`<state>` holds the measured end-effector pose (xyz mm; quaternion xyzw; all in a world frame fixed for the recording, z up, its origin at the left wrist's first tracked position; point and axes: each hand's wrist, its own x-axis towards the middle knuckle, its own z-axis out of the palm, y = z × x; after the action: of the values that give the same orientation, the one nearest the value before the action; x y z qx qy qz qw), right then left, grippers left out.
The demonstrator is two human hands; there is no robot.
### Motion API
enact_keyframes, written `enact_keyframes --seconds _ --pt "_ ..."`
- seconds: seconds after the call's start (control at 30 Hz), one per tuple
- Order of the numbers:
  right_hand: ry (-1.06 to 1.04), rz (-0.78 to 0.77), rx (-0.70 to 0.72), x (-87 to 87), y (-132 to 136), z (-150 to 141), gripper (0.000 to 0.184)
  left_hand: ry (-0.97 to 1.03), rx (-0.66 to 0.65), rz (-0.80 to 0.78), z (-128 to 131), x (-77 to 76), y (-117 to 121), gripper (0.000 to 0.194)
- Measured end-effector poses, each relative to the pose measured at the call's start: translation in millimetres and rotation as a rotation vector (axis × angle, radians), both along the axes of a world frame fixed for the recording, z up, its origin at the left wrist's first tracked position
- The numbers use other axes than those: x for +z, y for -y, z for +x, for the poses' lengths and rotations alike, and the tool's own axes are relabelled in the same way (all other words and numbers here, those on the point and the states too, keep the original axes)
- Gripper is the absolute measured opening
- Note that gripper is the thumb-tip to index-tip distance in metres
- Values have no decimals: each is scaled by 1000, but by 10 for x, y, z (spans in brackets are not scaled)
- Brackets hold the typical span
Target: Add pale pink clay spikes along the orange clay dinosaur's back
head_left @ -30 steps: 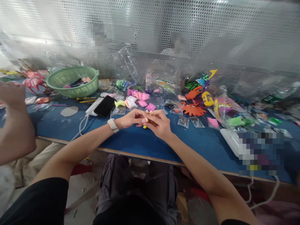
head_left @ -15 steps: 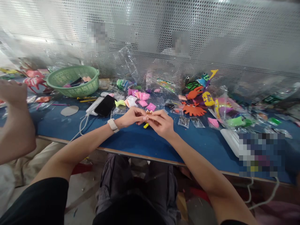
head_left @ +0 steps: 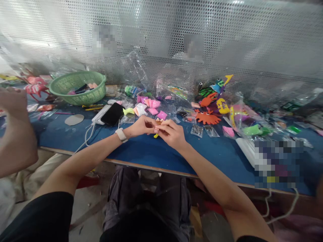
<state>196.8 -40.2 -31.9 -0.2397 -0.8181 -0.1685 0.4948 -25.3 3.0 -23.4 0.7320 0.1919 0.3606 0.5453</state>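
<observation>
Close together over the front half of the blue table, my left hand [head_left: 142, 126] and my right hand [head_left: 173, 133] pinch a small clay figure [head_left: 159, 120] between their fingertips. Pale pointed bits and some brown show at its top, and a yellow piece [head_left: 155, 136] pokes out below; the fingers cover the rest. Just beyond the hands lie pink clay packets [head_left: 162, 115] and a white packet [head_left: 140, 109]. A black phone [head_left: 112, 113] rests left of them, near my left wrist. An orange clay crab [head_left: 208, 117] sits to the right.
A green basket [head_left: 78, 88] stands at the back left, before a perforated metal panel [head_left: 156, 20]. Another person's arm [head_left: 16, 127] reaches in at far left, near a pink striped figure [head_left: 36, 85]. White cables [head_left: 87, 134] hang over the table edge. Clear bags and clay packets crowd the right.
Both hands stay together on the small figure, with only slight finger movement. The whole view has shifted a little; the things on the table keep their places.
</observation>
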Motion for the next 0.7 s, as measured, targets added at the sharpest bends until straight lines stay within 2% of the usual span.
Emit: enact_keyframes --seconds 0.13,0.27,0.37,0.57,0.7 --pt "22 30 -55 -7 16 -26 6 -13 2 46 -1 32 20 51" --pt "6 44 -28 15 8 9 18 49 -63 -95 -1 -16 20 50" --pt "-4 43 -20 20 -3 46 18 67 -101 -168 10 -52 12 52" --pt "-15 20 -47 35 9 39 12 54 50 -28 38 -5 15 50" --pt "-25 10 -57 45 11 29 12 49 28 1 27 20 27 49"
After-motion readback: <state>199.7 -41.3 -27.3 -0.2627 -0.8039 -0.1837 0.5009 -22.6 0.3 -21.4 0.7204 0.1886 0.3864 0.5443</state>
